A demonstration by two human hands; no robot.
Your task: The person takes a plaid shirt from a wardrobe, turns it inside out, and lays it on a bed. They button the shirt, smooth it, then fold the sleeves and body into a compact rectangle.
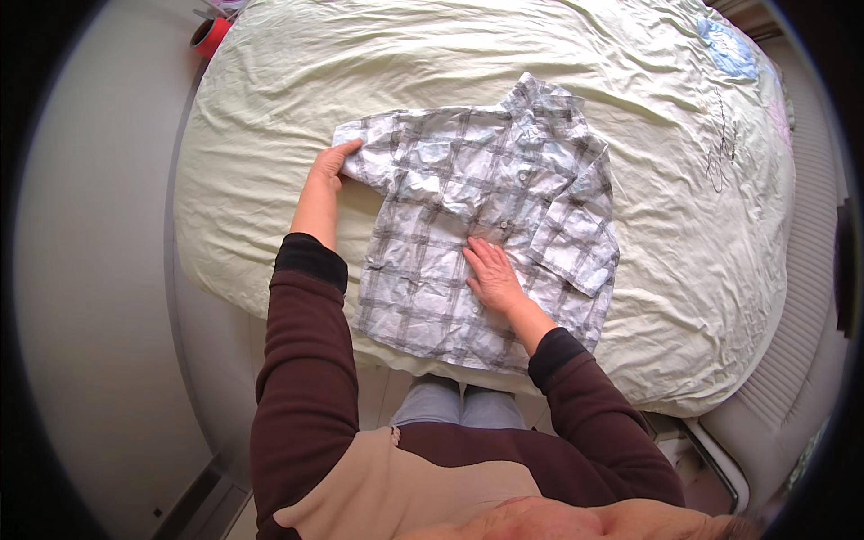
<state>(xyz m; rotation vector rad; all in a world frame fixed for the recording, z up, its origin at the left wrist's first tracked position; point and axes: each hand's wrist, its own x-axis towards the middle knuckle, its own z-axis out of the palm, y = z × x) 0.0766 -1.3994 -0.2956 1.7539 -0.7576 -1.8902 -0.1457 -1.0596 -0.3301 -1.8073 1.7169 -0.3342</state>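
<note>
A white and grey plaid button-up shirt (432,223) lies front up on the bed, its collar (547,101) pointing away from me. At the far left, my left hand (333,162) has hold of the cuff end of the outstretched short sleeve (374,145), fingers over the fabric. The other sleeve (574,236) is folded down across the shirt's right side. My right hand (498,277) rests palm down on the shirt front beside the button placket, its fingers slightly apart. Small pale buttons run down that placket. Wrinkles cross the chest.
Under the shirt spreads a rumpled pale green bed sheet (270,101), with a blue flower print (727,48) at far right. A padded grey headboard (790,324) borders the right side. A white wall (101,236) stands at left, and a red round object (210,37) at upper left.
</note>
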